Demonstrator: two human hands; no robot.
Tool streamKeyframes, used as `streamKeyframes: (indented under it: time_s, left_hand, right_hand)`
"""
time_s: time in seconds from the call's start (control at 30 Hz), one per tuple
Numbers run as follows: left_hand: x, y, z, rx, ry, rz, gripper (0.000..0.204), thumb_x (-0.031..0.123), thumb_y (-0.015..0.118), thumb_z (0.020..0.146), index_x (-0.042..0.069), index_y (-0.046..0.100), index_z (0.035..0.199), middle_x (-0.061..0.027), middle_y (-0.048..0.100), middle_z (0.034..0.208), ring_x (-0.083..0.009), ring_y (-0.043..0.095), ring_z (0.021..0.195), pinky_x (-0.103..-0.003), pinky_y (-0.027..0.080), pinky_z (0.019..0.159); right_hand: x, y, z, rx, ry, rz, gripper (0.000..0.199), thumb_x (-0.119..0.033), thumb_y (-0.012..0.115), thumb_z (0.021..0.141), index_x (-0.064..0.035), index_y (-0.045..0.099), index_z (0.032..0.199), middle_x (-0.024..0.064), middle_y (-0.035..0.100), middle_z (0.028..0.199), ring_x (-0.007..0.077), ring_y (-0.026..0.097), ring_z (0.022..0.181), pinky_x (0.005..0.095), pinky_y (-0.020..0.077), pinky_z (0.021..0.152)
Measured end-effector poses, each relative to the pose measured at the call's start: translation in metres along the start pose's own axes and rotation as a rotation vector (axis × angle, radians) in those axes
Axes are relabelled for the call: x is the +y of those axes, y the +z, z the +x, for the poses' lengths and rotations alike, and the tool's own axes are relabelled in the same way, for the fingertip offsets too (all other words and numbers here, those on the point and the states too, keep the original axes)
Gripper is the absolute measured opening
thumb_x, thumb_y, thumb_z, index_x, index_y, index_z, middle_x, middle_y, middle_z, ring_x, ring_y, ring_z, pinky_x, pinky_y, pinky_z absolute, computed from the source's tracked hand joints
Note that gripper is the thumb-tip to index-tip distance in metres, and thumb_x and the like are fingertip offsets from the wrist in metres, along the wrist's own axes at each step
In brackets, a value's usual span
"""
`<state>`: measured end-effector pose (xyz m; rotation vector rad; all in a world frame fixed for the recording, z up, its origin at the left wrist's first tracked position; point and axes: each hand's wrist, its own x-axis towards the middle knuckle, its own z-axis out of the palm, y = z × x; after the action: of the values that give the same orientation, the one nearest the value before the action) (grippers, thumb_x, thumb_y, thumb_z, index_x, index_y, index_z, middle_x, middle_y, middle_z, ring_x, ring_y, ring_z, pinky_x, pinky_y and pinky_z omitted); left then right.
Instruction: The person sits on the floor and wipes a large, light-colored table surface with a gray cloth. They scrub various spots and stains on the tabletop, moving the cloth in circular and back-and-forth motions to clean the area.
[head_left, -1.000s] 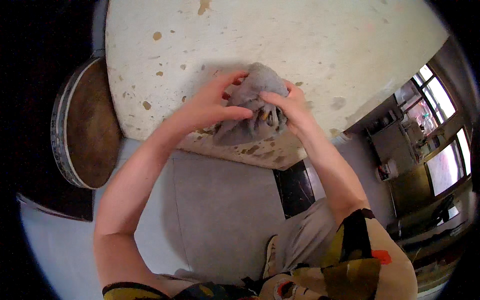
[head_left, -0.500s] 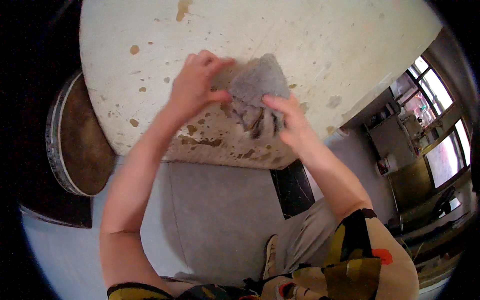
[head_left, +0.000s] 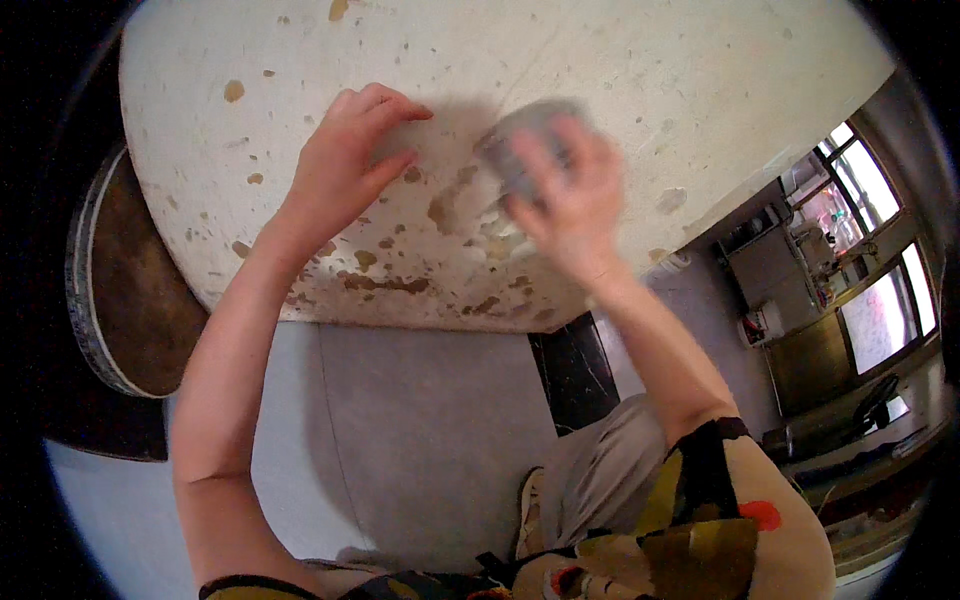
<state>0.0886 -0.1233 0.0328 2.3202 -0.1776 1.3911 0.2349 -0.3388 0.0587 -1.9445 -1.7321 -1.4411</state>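
Note:
My right hand (head_left: 582, 205) grips a folded grey cloth (head_left: 508, 135), and both are smeared by motion. The cloth is against or just over a large white surface (head_left: 690, 95) marked with brown stains and specks; contact cannot be made out. Below the cloth lies a patch of brown stain (head_left: 445, 205) that looks partly wet. To the left, my left hand (head_left: 345, 155) holds nothing. Its fingers are bent, with the thumb apart from them, close to the white surface.
A round brown-topped stool or drum with a pale rim (head_left: 90, 290) stands at the left. Grey floor tiles (head_left: 410, 400) and a black marbled strip (head_left: 575, 375) lie below the surface's near edge. Windows (head_left: 865, 180) and a white bucket (head_left: 765, 322) are on the right.
My left hand has moved left, away from the cloth. My right hand has turned over the cloth and shifted it slightly right, uncovering the stains beneath.

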Motion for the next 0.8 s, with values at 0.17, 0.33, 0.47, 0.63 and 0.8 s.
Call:
streamKeyframes:
  time_s: [0.17,0.33,0.47,0.63,0.8]
  left_hand:
    - [-0.010,-0.002,-0.008,-0.013,0.002,0.003,0.031,0.002,0.061,0.075,0.005,0.057,0.106,-0.0076,0.056,0.105,-0.0259,0.051,0.104,-0.034,0.040,0.090]
    - [-0.028,-0.020,-0.019,0.055,-0.065,0.002,0.026,0.004,0.060,0.079,0.005,0.058,0.105,-0.0063,0.058,0.104,-0.0215,0.055,0.097,-0.031,0.044,0.084]
    - [-0.051,-0.037,-0.024,0.193,-0.306,-0.038,0.020,0.007,0.056,0.084,0.005,0.060,0.103,-0.0041,0.061,0.098,-0.0151,0.057,0.090,-0.027,0.044,0.081]
    - [-0.063,-0.038,-0.028,0.289,-0.349,-0.034,0.018,0.009,0.054,0.086,0.005,0.061,0.103,-0.0022,0.062,0.097,-0.0117,0.056,0.088,-0.025,0.044,0.079]
    - [-0.065,-0.039,-0.029,0.240,-0.412,-0.060,0.019,0.008,0.055,0.085,0.006,0.061,0.103,-0.0017,0.062,0.097,-0.0116,0.056,0.088,-0.026,0.044,0.079]
  right_hand:
    - [-0.020,0.031,-0.036,-0.191,-0.250,-0.010,0.054,-0.011,0.066,0.058,-0.0313,0.063,0.109,0.0048,0.049,0.122,0.0297,0.047,0.109,0.0433,0.0402,0.088]
    - [0.028,-0.015,0.018,0.113,0.036,-0.100,0.059,0.000,0.062,0.056,-0.0255,0.064,0.110,0.0080,0.053,0.118,0.0298,0.048,0.104,0.0367,0.0420,0.087]
    - [0.039,-0.017,0.035,0.343,0.128,-0.181,0.059,-0.001,0.062,0.056,-0.0224,0.064,0.111,0.0094,0.052,0.119,0.0301,0.049,0.100,0.0384,0.0441,0.083]
    - [-0.014,0.022,-0.010,0.012,-0.084,-0.174,0.051,-0.008,0.063,0.060,-0.0283,0.062,0.106,-0.0005,0.051,0.122,0.0305,0.048,0.102,0.0435,0.0437,0.081]
    - [0.011,0.005,0.003,-0.022,0.004,-0.104,0.055,-0.006,0.064,0.059,-0.0272,0.061,0.109,0.0000,0.050,0.123,0.0322,0.046,0.104,0.0431,0.0416,0.085]
